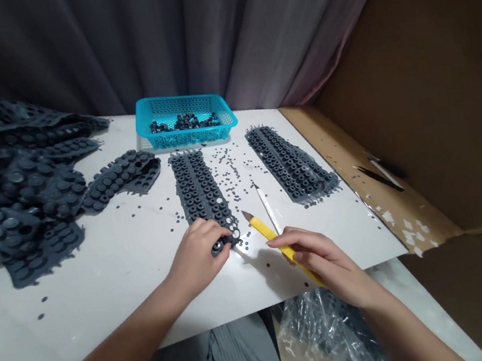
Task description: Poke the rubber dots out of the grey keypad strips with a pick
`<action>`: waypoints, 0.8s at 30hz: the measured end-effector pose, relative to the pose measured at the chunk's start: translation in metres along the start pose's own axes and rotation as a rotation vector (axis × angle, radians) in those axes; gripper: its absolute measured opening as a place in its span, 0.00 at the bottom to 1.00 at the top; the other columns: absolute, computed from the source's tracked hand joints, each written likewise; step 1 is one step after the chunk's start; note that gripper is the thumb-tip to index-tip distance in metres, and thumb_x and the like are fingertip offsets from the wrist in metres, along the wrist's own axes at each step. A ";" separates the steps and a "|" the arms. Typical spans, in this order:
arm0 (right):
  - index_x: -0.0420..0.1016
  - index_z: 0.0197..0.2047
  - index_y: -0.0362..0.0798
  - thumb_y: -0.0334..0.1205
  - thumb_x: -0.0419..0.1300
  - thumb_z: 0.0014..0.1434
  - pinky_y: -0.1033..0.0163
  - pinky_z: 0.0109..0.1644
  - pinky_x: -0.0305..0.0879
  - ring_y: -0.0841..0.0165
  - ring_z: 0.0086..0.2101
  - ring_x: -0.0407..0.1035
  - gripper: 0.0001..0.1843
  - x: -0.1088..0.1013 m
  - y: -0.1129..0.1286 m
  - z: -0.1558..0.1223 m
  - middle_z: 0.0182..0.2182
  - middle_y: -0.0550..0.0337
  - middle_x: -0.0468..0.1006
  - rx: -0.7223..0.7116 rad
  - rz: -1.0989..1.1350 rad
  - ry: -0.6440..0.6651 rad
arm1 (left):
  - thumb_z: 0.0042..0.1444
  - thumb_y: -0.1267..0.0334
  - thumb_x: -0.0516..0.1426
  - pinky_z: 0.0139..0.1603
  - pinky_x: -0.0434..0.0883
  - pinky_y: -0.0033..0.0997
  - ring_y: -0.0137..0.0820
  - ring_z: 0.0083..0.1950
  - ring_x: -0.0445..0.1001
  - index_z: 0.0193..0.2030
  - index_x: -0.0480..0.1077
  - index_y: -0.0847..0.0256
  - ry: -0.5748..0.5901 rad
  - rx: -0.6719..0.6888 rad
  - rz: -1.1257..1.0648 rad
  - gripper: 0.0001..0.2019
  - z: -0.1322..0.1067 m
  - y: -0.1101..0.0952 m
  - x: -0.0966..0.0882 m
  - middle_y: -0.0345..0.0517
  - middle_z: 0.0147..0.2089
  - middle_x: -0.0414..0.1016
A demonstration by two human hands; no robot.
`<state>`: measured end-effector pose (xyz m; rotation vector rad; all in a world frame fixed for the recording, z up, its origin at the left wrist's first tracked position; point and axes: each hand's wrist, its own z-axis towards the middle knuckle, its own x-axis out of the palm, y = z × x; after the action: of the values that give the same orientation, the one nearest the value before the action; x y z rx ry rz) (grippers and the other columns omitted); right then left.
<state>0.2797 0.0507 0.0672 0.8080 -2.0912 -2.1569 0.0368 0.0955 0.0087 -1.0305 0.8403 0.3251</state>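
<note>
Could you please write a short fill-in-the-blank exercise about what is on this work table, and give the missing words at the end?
1. The right hand holds a utility knife with a ____ handle.
2. The left hand grips the near end of a rubber strip that lies on the ____ table.
3. The big pile of rubber sheets lies on the person's ____ side.
Missing words: yellow; white; left.
</note>
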 end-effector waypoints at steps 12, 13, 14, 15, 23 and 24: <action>0.67 0.29 0.50 0.47 0.62 0.58 0.68 0.17 0.54 0.75 0.12 0.57 0.12 0.038 -0.026 0.032 0.11 0.71 0.64 -0.072 0.230 -0.756 | 0.58 0.66 0.55 0.42 0.68 0.37 0.36 0.43 0.67 0.43 0.74 0.60 0.005 -0.012 0.038 0.08 0.001 -0.004 0.001 0.47 0.39 0.73; 0.63 0.28 0.50 0.49 0.60 0.59 0.69 0.16 0.51 0.76 0.12 0.54 0.15 0.039 -0.026 0.036 0.10 0.73 0.60 -0.084 0.218 -0.759 | 0.58 0.67 0.55 0.42 0.68 0.37 0.36 0.43 0.67 0.43 0.74 0.60 0.002 -0.009 0.046 0.08 0.002 -0.004 0.002 0.47 0.39 0.72; 0.60 0.26 0.50 0.49 0.59 0.60 0.69 0.17 0.49 0.76 0.13 0.53 0.17 0.040 -0.026 0.041 0.11 0.73 0.59 -0.082 0.204 -0.725 | 0.58 0.67 0.56 0.43 0.67 0.37 0.36 0.43 0.67 0.42 0.74 0.60 -0.005 -0.006 0.054 0.08 0.002 -0.003 0.003 0.46 0.39 0.72; 0.58 0.25 0.50 0.50 0.58 0.61 0.69 0.18 0.49 0.76 0.13 0.52 0.19 0.041 -0.027 0.046 0.11 0.73 0.58 -0.066 0.190 -0.671 | 0.57 0.67 0.56 0.43 0.67 0.37 0.36 0.43 0.66 0.42 0.74 0.60 -0.013 -0.002 0.060 0.08 0.002 -0.003 0.003 0.46 0.40 0.71; 0.58 0.20 0.49 0.52 0.47 0.66 0.65 0.21 0.49 0.74 0.15 0.53 0.25 0.039 -0.030 0.059 0.12 0.68 0.58 0.022 0.112 -0.506 | 0.58 0.66 0.57 0.45 0.66 0.37 0.36 0.45 0.64 0.42 0.74 0.60 -0.003 -0.027 0.038 0.07 0.002 -0.003 0.003 0.45 0.41 0.70; 0.58 0.20 0.49 0.52 0.48 0.66 0.65 0.22 0.49 0.73 0.16 0.53 0.25 0.040 -0.029 0.059 0.12 0.68 0.58 0.019 0.082 -0.492 | 0.58 0.66 0.57 0.45 0.66 0.37 0.36 0.45 0.64 0.42 0.74 0.59 -0.005 -0.028 0.035 0.07 0.002 -0.002 0.003 0.45 0.41 0.70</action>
<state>0.2316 0.0932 0.0243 0.1899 -2.2951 -2.4853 0.0410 0.0956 0.0086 -1.0414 0.8525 0.3696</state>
